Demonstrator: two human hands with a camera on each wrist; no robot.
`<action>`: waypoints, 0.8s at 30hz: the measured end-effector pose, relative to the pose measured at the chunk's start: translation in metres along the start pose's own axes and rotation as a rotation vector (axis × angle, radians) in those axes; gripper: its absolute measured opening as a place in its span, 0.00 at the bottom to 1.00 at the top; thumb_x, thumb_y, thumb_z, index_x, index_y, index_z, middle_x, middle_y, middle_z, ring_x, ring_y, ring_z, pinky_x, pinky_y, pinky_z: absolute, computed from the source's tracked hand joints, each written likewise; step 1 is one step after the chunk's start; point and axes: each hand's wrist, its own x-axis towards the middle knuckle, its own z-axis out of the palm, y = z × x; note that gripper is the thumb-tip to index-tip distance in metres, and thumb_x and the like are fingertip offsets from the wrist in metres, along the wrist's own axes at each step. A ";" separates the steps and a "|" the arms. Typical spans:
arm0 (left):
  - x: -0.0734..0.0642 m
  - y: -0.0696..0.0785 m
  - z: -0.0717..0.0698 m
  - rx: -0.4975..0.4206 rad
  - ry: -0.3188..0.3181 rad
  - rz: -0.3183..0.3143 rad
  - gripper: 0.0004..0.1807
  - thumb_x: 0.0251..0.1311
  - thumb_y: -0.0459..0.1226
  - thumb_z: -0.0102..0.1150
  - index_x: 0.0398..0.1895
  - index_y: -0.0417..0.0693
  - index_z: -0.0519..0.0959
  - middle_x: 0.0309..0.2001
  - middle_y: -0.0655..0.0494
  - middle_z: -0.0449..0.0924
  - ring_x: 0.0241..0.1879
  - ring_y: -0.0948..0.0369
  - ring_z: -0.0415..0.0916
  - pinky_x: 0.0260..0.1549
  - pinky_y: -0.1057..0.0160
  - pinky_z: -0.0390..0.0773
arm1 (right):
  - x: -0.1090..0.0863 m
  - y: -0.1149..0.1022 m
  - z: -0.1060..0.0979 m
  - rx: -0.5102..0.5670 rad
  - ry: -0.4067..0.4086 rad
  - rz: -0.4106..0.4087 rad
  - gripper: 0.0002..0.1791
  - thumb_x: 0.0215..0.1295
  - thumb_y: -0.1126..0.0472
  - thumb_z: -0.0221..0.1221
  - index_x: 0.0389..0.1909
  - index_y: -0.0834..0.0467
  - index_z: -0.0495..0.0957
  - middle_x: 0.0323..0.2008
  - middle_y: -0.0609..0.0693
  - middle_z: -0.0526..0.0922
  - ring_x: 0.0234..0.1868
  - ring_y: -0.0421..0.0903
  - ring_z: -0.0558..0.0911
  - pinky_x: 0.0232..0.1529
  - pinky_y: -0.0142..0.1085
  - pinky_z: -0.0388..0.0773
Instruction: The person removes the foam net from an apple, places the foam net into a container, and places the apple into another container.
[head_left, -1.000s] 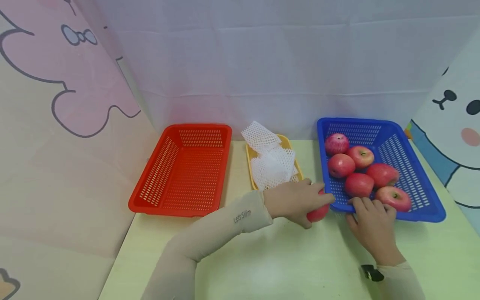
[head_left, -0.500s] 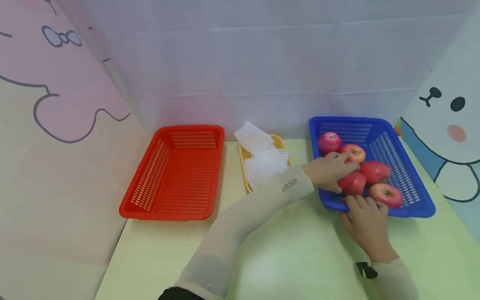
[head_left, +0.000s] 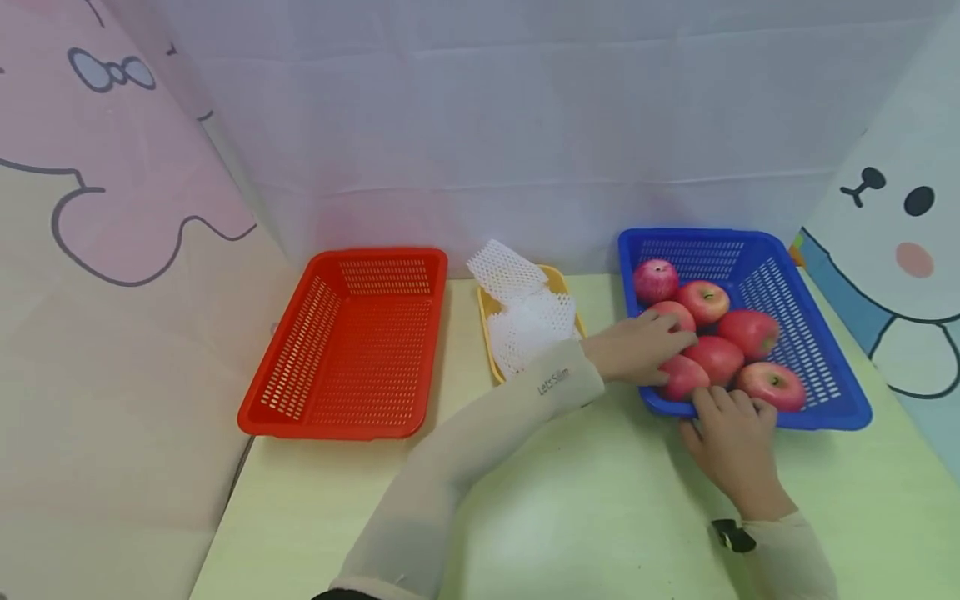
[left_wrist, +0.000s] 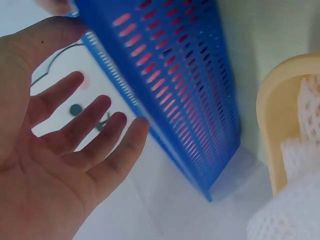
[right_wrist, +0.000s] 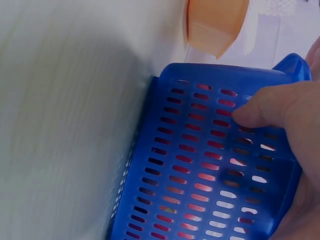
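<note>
In the head view my left hand hovers over the left rim of the blue basket. Its spread fingers reach above a red apple in the front left corner. The left wrist view shows that hand with loosely bent fingers and nothing in the palm. My right hand holds the basket's front rim, fingers over the top. Its thumb presses the outer slotted wall in the right wrist view. Several more apples lie in the basket, one of them a striped, darker one at the back left.
A red basket with nothing in it stands at the left of the table. Between the baskets is a small yellow basket heaped with white foam nets. A fabric wall rises behind them.
My left hand has brought the apple from outside the blue basket into its front left corner and let it go. The right hand stays on the rim. The head view has shifted slightly.
</note>
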 end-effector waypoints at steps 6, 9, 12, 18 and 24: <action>-0.059 0.003 0.009 -0.012 0.125 0.023 0.29 0.67 0.52 0.59 0.68 0.56 0.70 0.60 0.55 0.71 0.54 0.57 0.72 0.46 0.65 0.77 | 0.000 0.001 0.002 0.016 0.039 -0.029 0.11 0.52 0.59 0.58 0.29 0.60 0.66 0.26 0.59 0.72 0.29 0.63 0.71 0.31 0.60 0.62; -0.092 0.009 0.017 -0.006 0.156 0.006 0.28 0.66 0.52 0.60 0.67 0.56 0.70 0.62 0.54 0.71 0.55 0.56 0.72 0.45 0.62 0.78 | 0.001 0.005 0.002 0.023 0.051 -0.022 0.10 0.52 0.59 0.56 0.28 0.59 0.66 0.25 0.58 0.72 0.29 0.63 0.70 0.32 0.61 0.62; -0.124 0.015 0.026 -0.008 0.182 -0.011 0.29 0.65 0.52 0.62 0.67 0.56 0.72 0.62 0.53 0.72 0.57 0.56 0.72 0.47 0.62 0.78 | 0.001 0.009 0.000 0.031 0.030 0.004 0.11 0.51 0.59 0.59 0.28 0.59 0.67 0.26 0.58 0.72 0.30 0.63 0.70 0.34 0.63 0.61; -0.189 0.030 0.058 -0.020 0.276 -0.054 0.27 0.62 0.50 0.65 0.64 0.55 0.74 0.59 0.54 0.74 0.56 0.57 0.72 0.47 0.61 0.77 | 0.003 0.014 -0.001 0.022 -0.061 0.045 0.15 0.48 0.62 0.65 0.30 0.59 0.68 0.27 0.57 0.72 0.33 0.64 0.71 0.37 0.65 0.62; -0.245 0.044 0.088 -0.107 0.316 -0.171 0.26 0.59 0.48 0.69 0.60 0.55 0.75 0.55 0.55 0.76 0.55 0.56 0.74 0.43 0.61 0.78 | -0.002 0.018 -0.001 0.020 -0.064 0.048 0.15 0.46 0.62 0.66 0.29 0.59 0.68 0.26 0.57 0.72 0.32 0.64 0.71 0.35 0.66 0.62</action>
